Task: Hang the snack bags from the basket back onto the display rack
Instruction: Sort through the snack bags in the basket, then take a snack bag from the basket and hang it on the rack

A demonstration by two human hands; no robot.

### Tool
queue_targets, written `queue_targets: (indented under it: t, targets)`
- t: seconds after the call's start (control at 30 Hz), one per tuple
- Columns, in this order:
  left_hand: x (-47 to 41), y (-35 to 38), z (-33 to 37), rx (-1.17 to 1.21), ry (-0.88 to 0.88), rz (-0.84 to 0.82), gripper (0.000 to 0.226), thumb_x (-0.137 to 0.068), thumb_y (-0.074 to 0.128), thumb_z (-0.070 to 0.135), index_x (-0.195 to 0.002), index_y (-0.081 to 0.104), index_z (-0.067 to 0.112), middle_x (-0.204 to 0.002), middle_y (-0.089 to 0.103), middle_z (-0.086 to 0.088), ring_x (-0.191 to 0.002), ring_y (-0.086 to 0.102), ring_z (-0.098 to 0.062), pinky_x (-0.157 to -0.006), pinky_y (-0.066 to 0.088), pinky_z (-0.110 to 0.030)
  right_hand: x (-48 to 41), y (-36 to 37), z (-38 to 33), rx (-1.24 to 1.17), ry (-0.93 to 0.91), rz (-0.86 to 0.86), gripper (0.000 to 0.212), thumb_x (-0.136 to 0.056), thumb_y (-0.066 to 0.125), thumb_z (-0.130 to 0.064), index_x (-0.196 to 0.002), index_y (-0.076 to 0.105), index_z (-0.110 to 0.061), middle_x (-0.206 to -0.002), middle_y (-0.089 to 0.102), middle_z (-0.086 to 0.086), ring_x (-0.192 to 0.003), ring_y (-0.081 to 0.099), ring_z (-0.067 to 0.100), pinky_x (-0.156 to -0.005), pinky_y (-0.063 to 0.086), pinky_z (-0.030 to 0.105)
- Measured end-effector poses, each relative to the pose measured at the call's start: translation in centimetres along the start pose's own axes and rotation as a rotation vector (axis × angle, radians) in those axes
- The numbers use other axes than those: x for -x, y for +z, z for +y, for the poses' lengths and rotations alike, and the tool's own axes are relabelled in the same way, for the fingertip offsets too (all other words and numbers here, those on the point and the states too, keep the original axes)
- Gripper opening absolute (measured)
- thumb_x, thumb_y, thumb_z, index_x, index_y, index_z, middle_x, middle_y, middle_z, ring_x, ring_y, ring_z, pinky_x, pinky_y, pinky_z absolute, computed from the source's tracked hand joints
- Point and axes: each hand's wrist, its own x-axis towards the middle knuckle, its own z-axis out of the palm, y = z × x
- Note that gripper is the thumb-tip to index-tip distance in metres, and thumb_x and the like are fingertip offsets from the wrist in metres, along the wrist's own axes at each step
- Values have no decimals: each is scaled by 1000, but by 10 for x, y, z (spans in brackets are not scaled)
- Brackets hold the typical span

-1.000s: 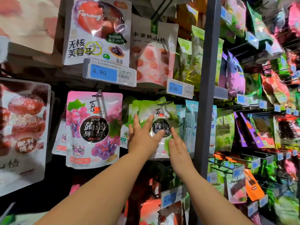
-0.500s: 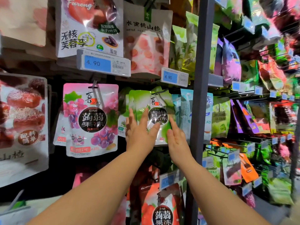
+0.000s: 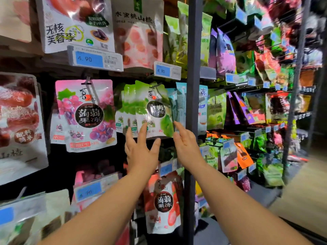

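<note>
We see the green snack bag (image 3: 153, 110) hanging on the display rack (image 3: 193, 85), in the middle row, at the front of a small stack of the same green bags. It is a flat glossy pouch with a light green top, pictures of green leaves and fruit, and a dark round label with white Chinese characters in the centre. Its bottom part is white with small print. The pouch hangs a little tilted, with its lower edge turned towards the right.

Our left hand (image 3: 141, 147) is spread wide, with nothing in it; the fingertips reach the lower edge of the green bag and seem to touch it. Our right hand (image 3: 185, 144) is also spread and empty, just beside the bag's lower right corner, near the dark vertical post of the rack. The two hands are apart from each other.

To the left of the green bag hangs a pink grape jelly bag (image 3: 86, 115). Below it hangs a red jelly bag (image 3: 163, 204). Above it there is a blue price tag (image 3: 167, 70) that reads 4.90.
</note>
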Motion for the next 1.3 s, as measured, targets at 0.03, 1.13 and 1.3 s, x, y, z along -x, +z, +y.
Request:
queue_targets:
  t: [0.03,1.13,1.3]
  targets:
    - [11,3,-1,21,-23,-6,63,-96,54,45,-151,23,45,-164,-8,4,-149,3,-27,-117,18,-48,8,-4,1,9,2,-5,44,-107,33,-31,-151,32,-33,-142,38,6,-130,33,10,-95,22,17]
    - [282,170,22,-345,565,-1216,51,-99,22,62,-146,35,48,-162,22,11,-148,18,-12,-119,12,-45,356,-268,178,600,939,-7,33,-96,59,-39,-127,63,-28,-133,58,5,-119,54,25,-93,43,34]
    - [285,172,16,-338,554,-1232,65,-88,11,72,-145,35,51,-161,23,15,-148,19,-8,-119,13,-44,353,-262,184,714,1006,-140,35,-90,64,-48,-123,64,-37,-131,60,-1,-113,56,23,-91,47,34]
